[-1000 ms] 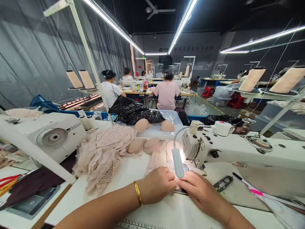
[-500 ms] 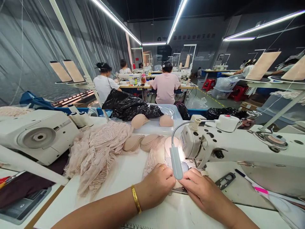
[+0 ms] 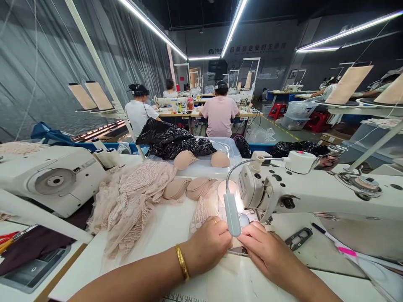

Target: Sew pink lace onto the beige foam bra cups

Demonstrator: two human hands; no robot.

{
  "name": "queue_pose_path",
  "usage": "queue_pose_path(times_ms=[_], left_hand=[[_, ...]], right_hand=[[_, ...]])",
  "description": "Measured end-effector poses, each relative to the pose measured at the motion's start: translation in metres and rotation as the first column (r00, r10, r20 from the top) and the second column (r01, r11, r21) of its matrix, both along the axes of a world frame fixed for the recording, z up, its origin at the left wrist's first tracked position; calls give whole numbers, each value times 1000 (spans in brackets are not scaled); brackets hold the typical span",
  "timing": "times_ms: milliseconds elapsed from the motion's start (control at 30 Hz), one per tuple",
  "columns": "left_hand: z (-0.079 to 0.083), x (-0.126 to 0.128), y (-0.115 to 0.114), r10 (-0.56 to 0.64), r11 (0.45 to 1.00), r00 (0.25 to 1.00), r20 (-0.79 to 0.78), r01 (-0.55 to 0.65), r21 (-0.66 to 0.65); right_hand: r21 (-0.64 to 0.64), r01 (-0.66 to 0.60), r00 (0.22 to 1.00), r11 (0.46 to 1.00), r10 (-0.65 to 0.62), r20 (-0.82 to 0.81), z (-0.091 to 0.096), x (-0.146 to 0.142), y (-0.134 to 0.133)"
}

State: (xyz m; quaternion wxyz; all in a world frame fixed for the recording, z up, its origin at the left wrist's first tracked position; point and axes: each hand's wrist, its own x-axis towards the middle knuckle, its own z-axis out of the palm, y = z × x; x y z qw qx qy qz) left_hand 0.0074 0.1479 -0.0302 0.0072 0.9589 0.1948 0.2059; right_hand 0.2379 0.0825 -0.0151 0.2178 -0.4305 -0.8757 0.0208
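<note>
My left hand (image 3: 209,241), with a gold ring and bracelet, has its fingers closed on the near edge of a pale pink lace piece (image 3: 201,212). My right hand (image 3: 264,247) pinches the same piece from the other side, its fingertips close to the left ones. Both hands are in front of the needle end of a white sewing machine (image 3: 252,184). A grey gooseneck lamp (image 3: 232,214) hangs over the spot and hides part of the fabric between my fingers. Beige bra cups in stacks (image 3: 200,188) lie just behind the lace.
A heap of pale lace (image 3: 132,201) lies to the left, beside another sewing machine (image 3: 59,180). Right of my hand are a dark bobbin-case-like tool (image 3: 299,238) and a pen (image 3: 317,228). Behind, cups rest on a clear plastic bin (image 3: 231,144) next to a black bag (image 3: 176,140).
The view has shifted slightly. Both hands keep nearly the same place and grip on the lace; no clear movement of the fabric shows.
</note>
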Motion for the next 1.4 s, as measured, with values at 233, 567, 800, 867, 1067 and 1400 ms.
queue_pose_path(times_ms=[233,567,800,867,1067,1400], left_hand=[[5,2,17,-87,996,995,-55,88,24],[3,16,66,-286,958,957,-52,286,1],[0,15,72,-306,951,950,-61,308,17],[3,15,70,-308,951,949,-70,310,21],[8,16,71,-292,955,951,-102,295,21],[8,14,77,-143,989,985,-96,146,21]], right_hand=[[-5,37,999,999,-37,26,-3,0,0],[4,142,990,990,-142,-1,-18,3,7],[79,146,989,986,-146,-1,-19,4,6],[99,123,992,987,-124,3,-18,3,5],[112,96,995,989,-96,-3,-12,-2,4],[28,119,990,992,-117,-79,-19,2,4]])
